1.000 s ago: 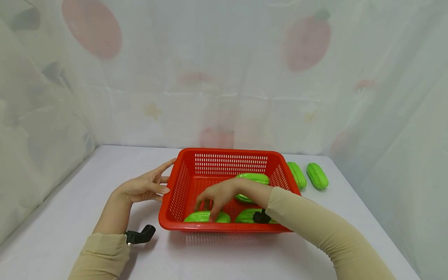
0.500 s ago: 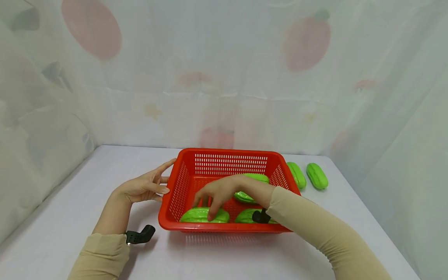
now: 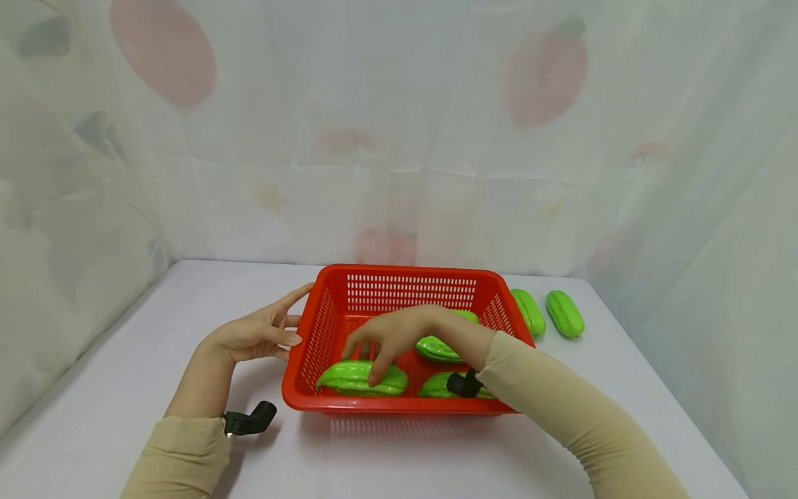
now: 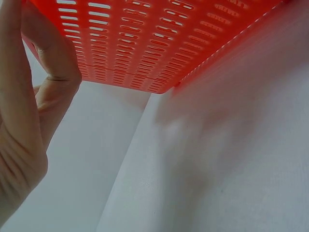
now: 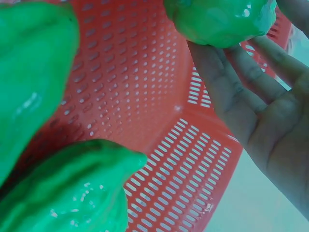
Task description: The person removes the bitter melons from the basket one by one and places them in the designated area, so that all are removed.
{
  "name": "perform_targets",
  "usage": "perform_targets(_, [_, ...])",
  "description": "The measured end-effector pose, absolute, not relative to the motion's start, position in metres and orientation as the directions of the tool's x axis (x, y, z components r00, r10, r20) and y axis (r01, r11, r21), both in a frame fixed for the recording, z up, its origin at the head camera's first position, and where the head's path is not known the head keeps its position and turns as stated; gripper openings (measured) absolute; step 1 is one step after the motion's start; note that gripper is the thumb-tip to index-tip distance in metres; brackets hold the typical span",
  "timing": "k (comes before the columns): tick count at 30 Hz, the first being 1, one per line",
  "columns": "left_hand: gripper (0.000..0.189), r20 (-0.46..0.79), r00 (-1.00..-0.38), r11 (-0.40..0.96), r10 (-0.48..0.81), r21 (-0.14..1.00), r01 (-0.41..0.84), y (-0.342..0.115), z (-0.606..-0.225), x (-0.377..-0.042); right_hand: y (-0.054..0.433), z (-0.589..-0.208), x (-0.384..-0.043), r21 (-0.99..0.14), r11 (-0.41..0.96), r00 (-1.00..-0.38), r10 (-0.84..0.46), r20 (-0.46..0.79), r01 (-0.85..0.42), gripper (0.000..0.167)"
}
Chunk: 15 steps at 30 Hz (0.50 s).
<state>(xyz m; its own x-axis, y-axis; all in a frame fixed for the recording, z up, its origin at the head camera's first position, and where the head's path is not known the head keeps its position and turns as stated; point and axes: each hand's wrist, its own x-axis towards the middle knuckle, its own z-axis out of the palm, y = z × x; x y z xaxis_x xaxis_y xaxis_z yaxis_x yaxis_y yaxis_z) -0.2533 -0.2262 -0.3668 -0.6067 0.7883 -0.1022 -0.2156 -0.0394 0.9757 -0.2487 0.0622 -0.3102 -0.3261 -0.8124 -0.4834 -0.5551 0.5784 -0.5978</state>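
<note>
A red slotted plastic basket point(image 3: 411, 405) stands on the table. My left hand point(image 3: 258, 334) grips its left rim, thumb at the rim and fingers against the side; in the left wrist view the fingers point(image 4: 58, 72) reach up beside the slotted wall. Inside the basket my right hand point(image 3: 393, 339) holds a green ribbed bitter melon point(image 3: 352, 378) near the front left, thumb on its near side. In the right wrist view that bitter melon point(image 5: 224, 21) sits between the fingertips, raised off the basket's floor.
Two more bitter melons, one at the back point(image 3: 439, 350) and one at the front right point(image 3: 436, 386), lie in the basket, partly hidden by the right arm. Another pair, one close by point(image 3: 528, 313) and one farther right point(image 3: 565, 314), lies on the white table point(image 3: 623, 388).
My right hand has lifted the front-left bitter melon a little, its left end tipping up and more of it showing above the rim. The left hand and basket have stayed put.
</note>
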Motion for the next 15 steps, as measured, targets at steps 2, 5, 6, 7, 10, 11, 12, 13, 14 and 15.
perform_targets(2, [0.099,-0.102,-0.605,-0.036,0.790,0.977,-0.211,-0.226,-0.367,-0.253,0.064,-0.309,-0.249,-0.599,0.579,-0.339,-0.814,-0.472,-0.554,0.050])
perform_targets(5, [0.099,-0.101,-0.602,-0.033,0.792,0.978,-0.208,-0.225,-0.368,-0.253,0.068,-0.307,-0.251,-0.602,0.582,-0.363,-0.813,-0.456,-0.546,0.051])
perform_targets(6, [0.099,-0.101,-0.602,-0.032,0.792,0.978,-0.207,-0.225,-0.368,-0.253,0.069,-0.305,-0.252,-0.599,0.587,-0.374,-0.809,-0.453,-0.545,0.052])
perform_targets(7, [0.099,-0.101,-0.602,-0.031,0.792,0.978,-0.205,-0.225,-0.368,-0.253,0.071,-0.304,-0.253,-0.598,0.592,-0.385,-0.806,-0.450,-0.540,0.052])
perform_targets(10, [0.098,-0.103,-0.607,-0.029,0.788,0.979,-0.203,-0.225,-0.369,-0.254,0.076,-0.299,-0.256,-0.594,0.597,-0.404,-0.802,-0.439,-0.539,0.055])
perform_targets(11, [0.098,-0.103,-0.608,-0.027,0.787,0.979,-0.201,-0.225,-0.369,-0.254,0.078,-0.297,-0.257,-0.595,0.600,-0.410,-0.800,-0.437,-0.535,0.056])
perform_targets(12, [0.098,-0.103,-0.610,-0.027,0.785,0.979,-0.201,-0.225,-0.369,-0.254,0.079,-0.296,-0.259,-0.599,0.601,-0.415,-0.799,-0.435,-0.529,0.055])
perform_targets(13, [0.098,-0.104,-0.612,-0.027,0.784,0.979,-0.201,-0.225,-0.369,-0.254,0.081,-0.294,-0.260,-0.605,0.600,-0.419,-0.799,-0.431,-0.523,0.055])
perform_targets(14, [0.098,-0.105,-0.613,-0.027,0.783,0.979,-0.201,-0.225,-0.369,-0.254,0.082,-0.293,-0.261,-0.610,0.599,-0.422,-0.800,-0.427,-0.518,0.055])
perform_targets(15, [0.098,-0.105,-0.613,-0.027,0.783,0.979,-0.201,-0.225,-0.368,-0.253,0.084,-0.292,-0.261,-0.612,0.600,-0.428,-0.799,-0.423,-0.515,0.055])
